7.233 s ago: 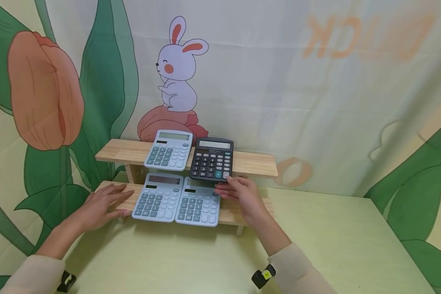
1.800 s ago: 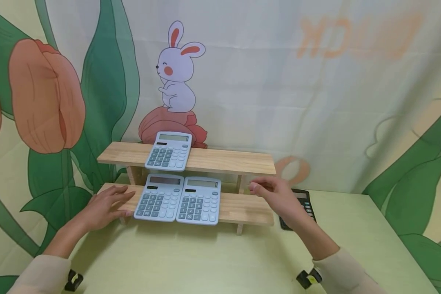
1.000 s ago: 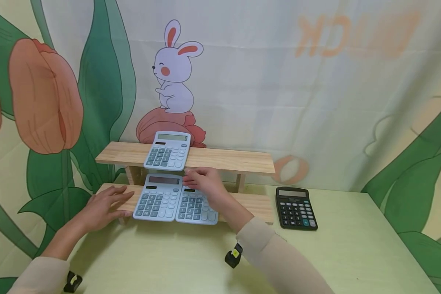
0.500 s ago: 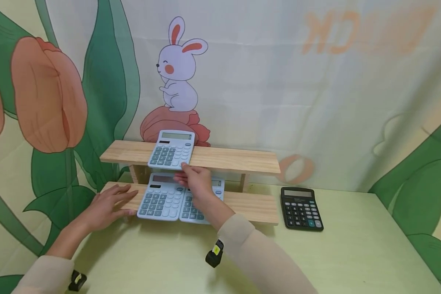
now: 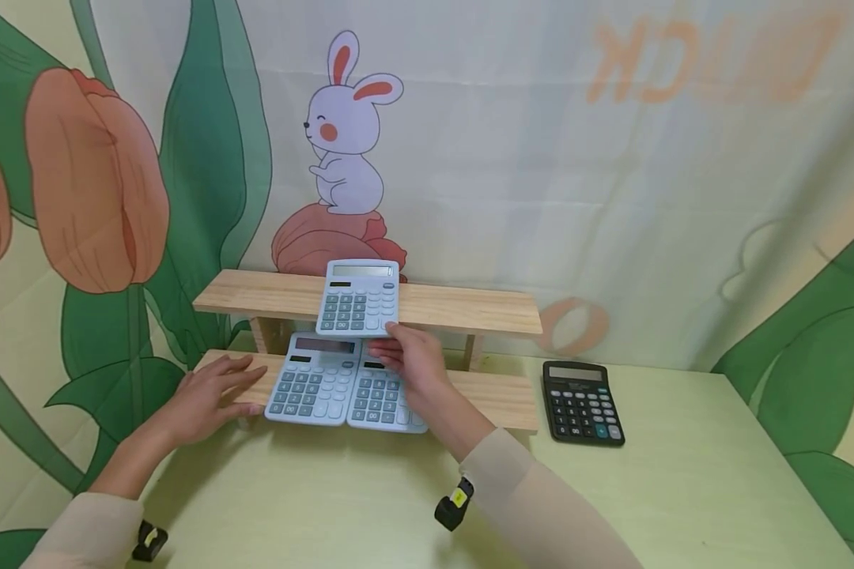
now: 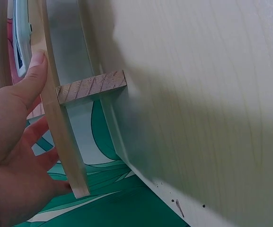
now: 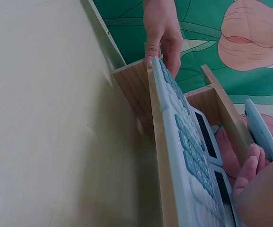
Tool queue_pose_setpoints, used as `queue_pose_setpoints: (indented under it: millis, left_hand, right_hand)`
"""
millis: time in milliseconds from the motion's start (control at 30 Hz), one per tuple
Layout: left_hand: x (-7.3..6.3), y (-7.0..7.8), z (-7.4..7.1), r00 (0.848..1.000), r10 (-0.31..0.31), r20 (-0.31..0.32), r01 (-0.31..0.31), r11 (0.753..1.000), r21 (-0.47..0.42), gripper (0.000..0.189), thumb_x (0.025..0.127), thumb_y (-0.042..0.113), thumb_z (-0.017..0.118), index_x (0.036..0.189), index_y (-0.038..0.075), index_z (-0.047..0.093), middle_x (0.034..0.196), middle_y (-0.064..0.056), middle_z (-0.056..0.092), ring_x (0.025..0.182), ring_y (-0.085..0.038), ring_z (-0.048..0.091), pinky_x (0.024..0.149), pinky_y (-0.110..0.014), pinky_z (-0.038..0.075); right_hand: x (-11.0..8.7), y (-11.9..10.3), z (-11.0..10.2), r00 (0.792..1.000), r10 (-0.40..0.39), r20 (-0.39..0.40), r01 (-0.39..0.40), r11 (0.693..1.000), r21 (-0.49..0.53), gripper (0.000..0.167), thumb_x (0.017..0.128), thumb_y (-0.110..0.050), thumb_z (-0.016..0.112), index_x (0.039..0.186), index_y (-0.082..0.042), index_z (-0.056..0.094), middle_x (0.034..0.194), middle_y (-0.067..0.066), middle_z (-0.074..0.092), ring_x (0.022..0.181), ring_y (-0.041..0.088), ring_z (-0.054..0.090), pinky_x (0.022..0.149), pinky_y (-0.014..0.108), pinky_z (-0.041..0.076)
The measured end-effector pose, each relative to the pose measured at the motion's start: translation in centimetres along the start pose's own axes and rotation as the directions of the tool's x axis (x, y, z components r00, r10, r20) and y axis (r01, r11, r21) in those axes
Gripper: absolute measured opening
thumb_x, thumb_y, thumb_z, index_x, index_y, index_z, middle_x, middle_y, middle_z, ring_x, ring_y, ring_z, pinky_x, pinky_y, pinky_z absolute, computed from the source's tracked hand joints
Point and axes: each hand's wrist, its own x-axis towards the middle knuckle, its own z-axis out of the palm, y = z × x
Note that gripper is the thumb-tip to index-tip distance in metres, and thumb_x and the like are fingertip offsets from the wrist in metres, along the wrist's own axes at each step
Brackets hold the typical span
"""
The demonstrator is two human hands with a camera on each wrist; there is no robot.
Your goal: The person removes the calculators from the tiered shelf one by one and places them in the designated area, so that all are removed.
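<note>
My right hand (image 5: pixel 418 362) pinches the lower right corner of a light blue calculator (image 5: pixel 359 296), thumb on its face and fingers beneath. This calculator leans tilted on the upper wooden shelf (image 5: pixel 470 307). Side by side on the lower shelf (image 5: pixel 487 395) lie two similar calculators, the left one (image 5: pixel 309 383) in full view and the right one (image 5: pixel 375 397) partly behind my right hand. My left hand (image 5: pixel 206 399) rests on the lower shelf's left end, its fingers spread; in the left wrist view the thumb (image 6: pixel 36 71) touches the shelf's front edge.
A black calculator (image 5: pixel 583 403) lies on the pale table (image 5: pixel 683 474), just right of the two-step rack. Behind the rack hangs a printed cloth (image 5: pixel 512 174) with a rabbit and tulips. A wooden support (image 7: pixel 134 90) stands under the lower shelf.
The black calculator has gone from the upper shelf to the table at right. My right hand has since taken hold of the upper light blue calculator and shifted it right. My left hand stays put.
</note>
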Motion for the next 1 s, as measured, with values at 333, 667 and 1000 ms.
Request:
queue_pose_setpoints:
  millis: [333, 667, 1000]
  left_hand:
    - [0.0, 0.1, -0.2, 1.0, -0.001, -0.008, 0.001, 1.0, 0.0, 0.068, 0.095, 0.04, 0.079, 0.151, 0.006, 0.059, 0.157, -0.03, 0.046, 0.144, -0.058, 0.036, 0.102, -0.089, 0.022]
    - [-0.1, 0.0, -0.1, 1.0, -0.008, -0.009, 0.008, 1.0, -0.005, 0.069, 0.095, 0.042, 0.079, 0.151, 0.007, 0.059, 0.158, -0.03, 0.045, 0.144, -0.058, 0.035, 0.102, -0.09, 0.021]
    - [-0.1, 0.1, -0.1, 1.0, 0.0, -0.015, 0.0, 1.0, -0.012, 0.067, 0.096, 0.039, 0.078, 0.151, 0.007, 0.059, 0.158, -0.029, 0.047, 0.144, -0.055, 0.038, 0.103, -0.087, 0.023]
  right_hand:
    - [-2.0, 0.0, -1.2, 0.999, 0.0, 0.037, 0.005, 0.991, -0.135, 0.029, 0.107, -0.023, 0.066, 0.117, 0.003, 0.074, 0.103, 0.018, 0.079, 0.084, 0.02, 0.076, 0.085, 0.032, 0.062]
    - [-1.4, 0.1, -1.4, 0.999, 0.025, 0.046, -0.016, 0.983, -0.185, 0.042, 0.106, -0.039, 0.066, 0.114, 0.001, 0.076, 0.096, 0.017, 0.079, 0.083, 0.021, 0.078, 0.077, 0.028, 0.062]
    - [0.2, 0.0, -1.8, 1.0, -0.012, 0.013, 0.014, 0.982, -0.188, 0.029, 0.104, -0.028, 0.072, 0.113, -0.001, 0.075, 0.106, 0.009, 0.073, 0.09, 0.02, 0.07, 0.096, 0.039, 0.058]
